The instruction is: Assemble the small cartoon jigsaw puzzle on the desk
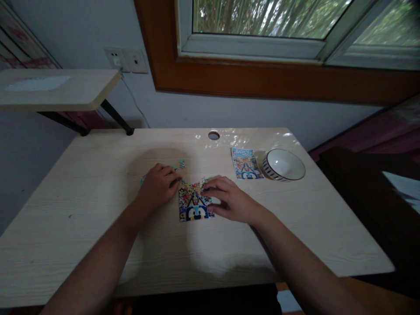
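Observation:
A partly assembled jigsaw puzzle [197,213] lies flat on the table, with a blue dog's face along its lower part and an uneven upper edge. My left hand [158,184] is at its upper left corner, fingers curled together, with a small blue puzzle piece at the fingertips, mostly hidden. Across the right side of the puzzle rests my right hand [229,201], its fingers apart and lightly touching the pieces. Loose puzzle pieces [182,163] lie just beyond my left hand, and others peek out at its left side.
A printed picture sheet [246,164] with the same dog design lies to the right, beside a white bowl [285,164] with a striped outside. The pale wooden table [98,175] has a round cable hole [214,136] near its back edge. A raised shelf [88,94] stands at left.

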A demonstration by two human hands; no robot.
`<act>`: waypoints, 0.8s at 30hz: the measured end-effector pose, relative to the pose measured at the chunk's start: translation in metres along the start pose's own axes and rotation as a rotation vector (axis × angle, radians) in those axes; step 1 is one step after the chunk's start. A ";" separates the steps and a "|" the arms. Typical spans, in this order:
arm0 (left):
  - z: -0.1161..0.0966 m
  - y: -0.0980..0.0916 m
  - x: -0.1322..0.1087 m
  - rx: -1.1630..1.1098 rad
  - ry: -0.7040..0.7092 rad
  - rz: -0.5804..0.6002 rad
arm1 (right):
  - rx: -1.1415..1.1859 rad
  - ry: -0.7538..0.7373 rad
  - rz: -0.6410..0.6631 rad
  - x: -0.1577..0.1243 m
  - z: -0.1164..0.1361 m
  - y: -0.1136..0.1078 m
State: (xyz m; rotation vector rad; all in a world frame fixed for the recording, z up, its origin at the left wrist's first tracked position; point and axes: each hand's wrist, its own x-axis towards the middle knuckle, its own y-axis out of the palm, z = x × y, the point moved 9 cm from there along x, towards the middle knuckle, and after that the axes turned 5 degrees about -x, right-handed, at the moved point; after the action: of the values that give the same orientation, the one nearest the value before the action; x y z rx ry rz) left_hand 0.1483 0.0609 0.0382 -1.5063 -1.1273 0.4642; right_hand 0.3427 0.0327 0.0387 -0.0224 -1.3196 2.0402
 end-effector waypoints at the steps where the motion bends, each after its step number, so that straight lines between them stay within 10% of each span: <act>1: 0.000 0.001 0.000 -0.002 0.000 0.009 | -0.001 0.000 0.003 0.000 0.000 0.000; 24: -0.001 0.008 0.004 0.051 0.029 -0.024 | -0.008 -0.019 -0.011 -0.001 -0.001 0.002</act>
State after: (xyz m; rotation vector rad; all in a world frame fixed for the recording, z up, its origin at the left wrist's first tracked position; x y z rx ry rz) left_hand 0.1536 0.0646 0.0326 -1.4495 -1.1024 0.4502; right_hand 0.3427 0.0326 0.0366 0.0009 -1.3369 2.0306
